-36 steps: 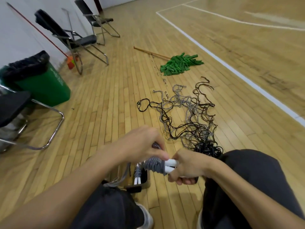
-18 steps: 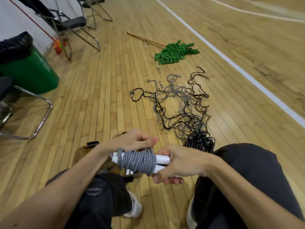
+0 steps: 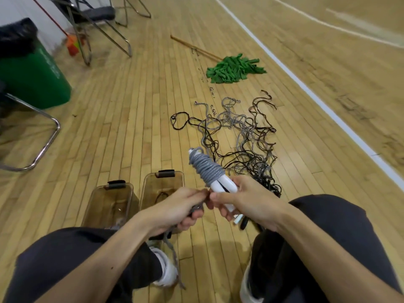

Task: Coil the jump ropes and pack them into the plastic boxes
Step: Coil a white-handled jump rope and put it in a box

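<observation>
My right hand [image 3: 244, 200] grips the white handles of a grey jump rope [image 3: 206, 169], whose cord is wound tightly round them; the bundle points up and away from me. My left hand [image 3: 179, 206] pinches the loose grey end of that cord, which trails down past my left knee. Two clear brownish plastic boxes [image 3: 109, 202] [image 3: 162, 184] stand open on the floor just beyond my left hand. A tangle of black and grey jump ropes [image 3: 238, 138] lies on the floor ahead, to the right of the boxes.
A green mop [image 3: 234, 67] with a wooden pole lies farther out. A green bin [image 3: 32, 77] with a black liner stands at the left, beside metal-framed chairs [image 3: 37, 138]. A white court line [image 3: 306, 88] runs along the right. My knees frame the bottom of the view.
The wound bundle has swung from lying crosswise between my hands to pointing upward in my right hand. My left hand has come off the coil and now pinches the loose end.
</observation>
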A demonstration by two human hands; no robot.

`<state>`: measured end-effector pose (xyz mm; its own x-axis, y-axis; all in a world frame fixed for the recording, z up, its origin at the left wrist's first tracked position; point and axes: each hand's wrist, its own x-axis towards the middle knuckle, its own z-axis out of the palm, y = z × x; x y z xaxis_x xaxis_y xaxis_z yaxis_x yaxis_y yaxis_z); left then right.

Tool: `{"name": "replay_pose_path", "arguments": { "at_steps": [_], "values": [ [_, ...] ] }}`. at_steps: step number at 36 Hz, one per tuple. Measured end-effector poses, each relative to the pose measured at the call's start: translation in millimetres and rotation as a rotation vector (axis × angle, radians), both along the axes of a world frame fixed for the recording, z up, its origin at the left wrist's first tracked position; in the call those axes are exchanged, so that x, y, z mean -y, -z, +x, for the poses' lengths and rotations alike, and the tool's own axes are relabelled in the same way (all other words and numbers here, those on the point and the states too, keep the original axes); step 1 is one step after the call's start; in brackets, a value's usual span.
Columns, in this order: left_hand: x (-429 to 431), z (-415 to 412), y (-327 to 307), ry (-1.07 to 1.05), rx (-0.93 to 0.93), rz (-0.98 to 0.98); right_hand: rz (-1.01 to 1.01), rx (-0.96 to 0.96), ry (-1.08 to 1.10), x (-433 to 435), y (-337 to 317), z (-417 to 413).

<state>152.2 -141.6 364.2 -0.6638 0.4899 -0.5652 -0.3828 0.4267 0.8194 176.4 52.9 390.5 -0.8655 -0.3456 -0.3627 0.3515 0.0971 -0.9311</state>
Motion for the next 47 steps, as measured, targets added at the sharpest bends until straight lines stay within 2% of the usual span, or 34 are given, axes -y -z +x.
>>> {"name": "replay_pose_path", "arguments": {
  "at_steps": [2, 5, 8, 19, 22, 26, 30, 35, 41, 44, 47],
  "values": [
    [3, 4, 0, 0.071, -0.035, -0.047, 0.099, -0.021, 0.098, -2, 5, -5],
    [0, 6, -6, 0.116, -0.166, -0.106, 0.174, 0.029, 0.132, -4, 13, -8],
    [1, 4, -8, 0.237, -0.386, -0.193, 0.15, 0.12, 0.092, -4, 20, -9],
    [22, -5, -18, 0.273, -0.767, -0.493, 0.113, 0.249, -0.029, 7, 28, -21],
    [29, -9, -21, 0.276, -0.877, -0.535, 0.137, 0.243, -0.064, 11, 28, -24],
    [31, -8, -15, 0.407, -1.01, -0.588, 0.268, 0.201, -0.131, 20, 33, -23],
    [31, -10, -11, 0.395, -1.099, -0.51, 0.379, 0.222, -0.305, 29, 40, -18],
    [27, -17, -10, 0.427, -1.062, -0.558, 0.511, 0.202, -0.504, 32, 33, -16],
    [18, -15, -4, 0.51, -0.872, -0.615, 0.669, 0.194, -0.758, 30, 32, -12],
    [14, -13, -2, 0.521, -0.728, -0.56, 0.676, 0.19, -0.858, 32, 31, -8],
    [13, -13, -2, 0.484, -0.57, -0.431, 0.578, 0.209, -0.902, 30, 28, -7]
  ]
}}
